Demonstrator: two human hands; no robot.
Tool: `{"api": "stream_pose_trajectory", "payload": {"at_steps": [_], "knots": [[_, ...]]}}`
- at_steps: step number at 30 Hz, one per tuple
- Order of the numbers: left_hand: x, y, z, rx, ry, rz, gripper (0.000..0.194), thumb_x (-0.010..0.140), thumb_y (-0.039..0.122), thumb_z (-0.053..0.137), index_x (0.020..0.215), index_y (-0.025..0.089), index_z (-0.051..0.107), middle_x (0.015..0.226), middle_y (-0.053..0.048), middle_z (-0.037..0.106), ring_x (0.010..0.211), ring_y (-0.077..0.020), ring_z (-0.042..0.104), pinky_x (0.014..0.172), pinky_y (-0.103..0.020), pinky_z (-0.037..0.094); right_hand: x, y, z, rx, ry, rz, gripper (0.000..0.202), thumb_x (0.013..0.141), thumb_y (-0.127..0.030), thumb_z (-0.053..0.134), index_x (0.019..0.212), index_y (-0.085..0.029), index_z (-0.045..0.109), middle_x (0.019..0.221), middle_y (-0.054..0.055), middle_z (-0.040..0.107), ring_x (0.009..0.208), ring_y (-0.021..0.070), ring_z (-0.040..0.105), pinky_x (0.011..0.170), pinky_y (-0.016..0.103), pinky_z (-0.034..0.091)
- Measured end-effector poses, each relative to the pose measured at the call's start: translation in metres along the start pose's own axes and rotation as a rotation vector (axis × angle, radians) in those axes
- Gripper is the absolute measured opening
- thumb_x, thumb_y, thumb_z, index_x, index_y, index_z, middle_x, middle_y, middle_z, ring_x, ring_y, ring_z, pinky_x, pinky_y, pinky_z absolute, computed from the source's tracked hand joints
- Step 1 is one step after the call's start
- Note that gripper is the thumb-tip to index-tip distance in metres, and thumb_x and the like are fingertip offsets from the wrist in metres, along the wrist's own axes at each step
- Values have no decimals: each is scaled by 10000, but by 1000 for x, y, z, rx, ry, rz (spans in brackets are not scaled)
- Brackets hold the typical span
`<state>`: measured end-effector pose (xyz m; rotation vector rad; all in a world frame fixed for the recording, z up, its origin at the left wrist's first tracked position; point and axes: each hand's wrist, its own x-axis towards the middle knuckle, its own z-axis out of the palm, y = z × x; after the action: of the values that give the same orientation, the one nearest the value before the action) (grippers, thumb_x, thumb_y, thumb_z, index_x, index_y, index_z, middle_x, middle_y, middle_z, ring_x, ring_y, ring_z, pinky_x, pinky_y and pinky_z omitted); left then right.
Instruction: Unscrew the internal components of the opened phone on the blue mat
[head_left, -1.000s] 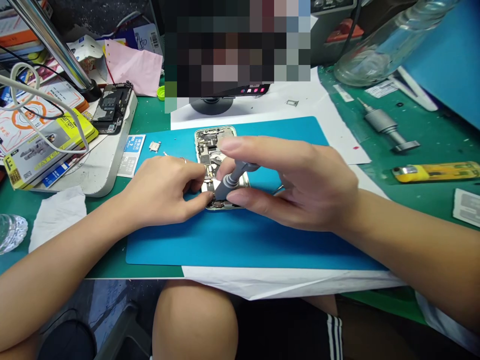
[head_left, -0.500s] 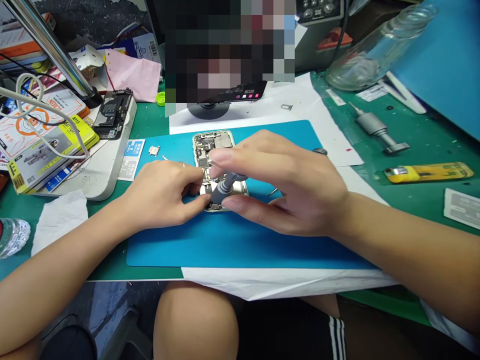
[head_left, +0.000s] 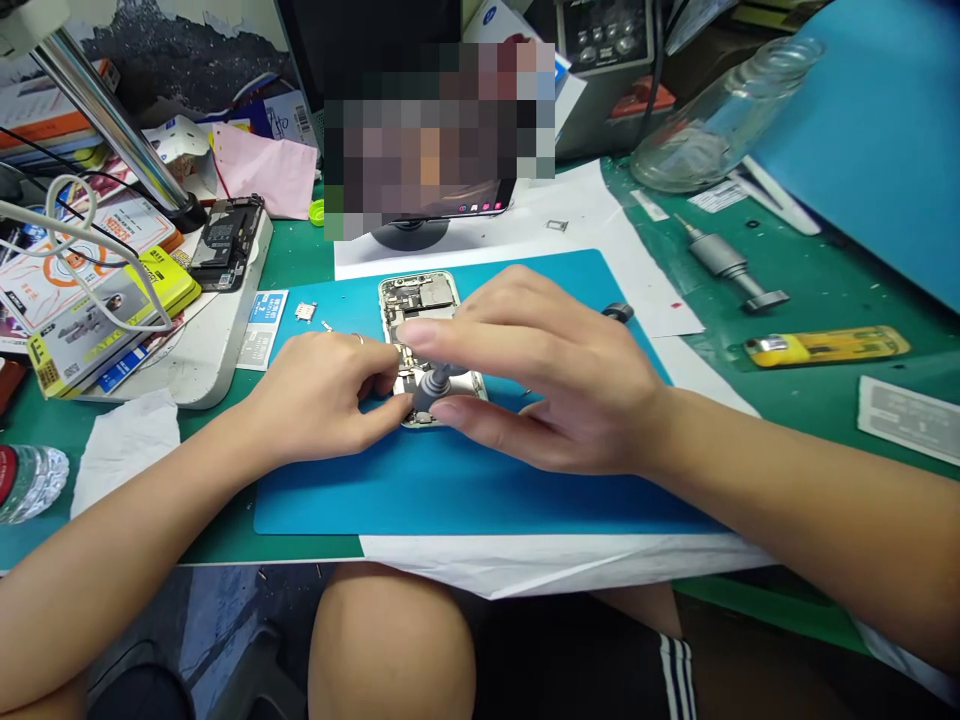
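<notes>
An opened phone, its circuit boards and metal parts bare, lies on the blue mat. My left hand is closed at its lower left edge, thumb and curled fingers against the frame. Over the phone's lower half, my right hand has a small grey screwdriver between thumb and fingers, standing nearly upright. The screwdriver's tip and the phone's right middle are hidden from me. Left of the phone, a small metal part rests on the mat.
Battery boxes and another opened phone sit at left on a white device. To the right lie a grey screwdriver-like tool, a yellow cutter and a glass jar. A stand-mounted phone is at the back.
The view has shifted slightly, moving the right-side things leftward. The screwdriver stays over the phone's lower part, its angle a little changed, and both hands keep their places.
</notes>
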<state>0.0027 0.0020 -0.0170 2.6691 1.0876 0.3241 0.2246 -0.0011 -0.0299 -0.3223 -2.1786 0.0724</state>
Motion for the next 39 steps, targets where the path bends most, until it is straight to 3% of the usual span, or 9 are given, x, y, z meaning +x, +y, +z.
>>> {"api": "stream_pose_trajectory", "payload": {"at_steps": [6,11,15,23,26,31,35,39], "knots": [[-2,0,0,-14,5,17,190,874,342,585,755,197,611,671,-9,647,590,-163,545,560,-292,300,0,0,1,66,-5,27,485,959,-119,547,1427,-238,500,1092,16,734,969,164,697,891,360,599],[-2,1,0,0,21,35,214,871,341,583,714,194,581,640,-5,637,547,-150,505,536,-293,270,-1,2,1,42,5,7,435,995,-250,560,1427,-217,516,1047,38,719,985,180,690,863,361,605],[-2,0,1,9,16,35,191,882,320,559,743,195,598,659,-9,652,568,-160,536,541,-295,286,-1,0,1,74,-16,31,462,990,-135,505,1438,-248,486,1113,15,728,1012,158,695,903,359,596],[-1,-1,1,-1,16,64,246,941,302,487,748,197,600,713,-32,693,612,-179,584,558,-310,300,0,-5,1,125,-18,83,380,988,-111,543,1363,-171,520,1043,33,743,1012,162,692,912,360,596],[0,-1,1,-32,22,34,294,970,293,446,723,193,570,715,-34,686,619,-173,576,567,-310,294,0,-5,1,159,-17,109,424,979,-98,560,1389,-193,512,1042,22,750,1007,164,689,908,351,608],[1,-2,-1,-153,138,-60,375,1001,355,419,673,191,500,618,-5,591,565,-143,487,558,-302,283,0,-7,1,163,-18,99,528,981,-96,547,1484,-215,439,1198,39,730,1076,170,672,985,360,594],[1,-1,-2,-209,140,-115,344,987,316,412,703,190,559,644,-8,618,588,-149,519,572,-311,296,1,-7,0,195,-41,140,549,971,-63,541,1480,-238,437,1103,26,746,1001,167,684,908,342,595],[2,1,-3,-234,175,-150,347,983,317,421,706,189,587,685,-23,662,627,-168,568,605,-324,333,0,-5,0,179,-45,80,457,995,-170,580,1435,-225,469,1075,30,747,935,173,696,882,376,578]]}}
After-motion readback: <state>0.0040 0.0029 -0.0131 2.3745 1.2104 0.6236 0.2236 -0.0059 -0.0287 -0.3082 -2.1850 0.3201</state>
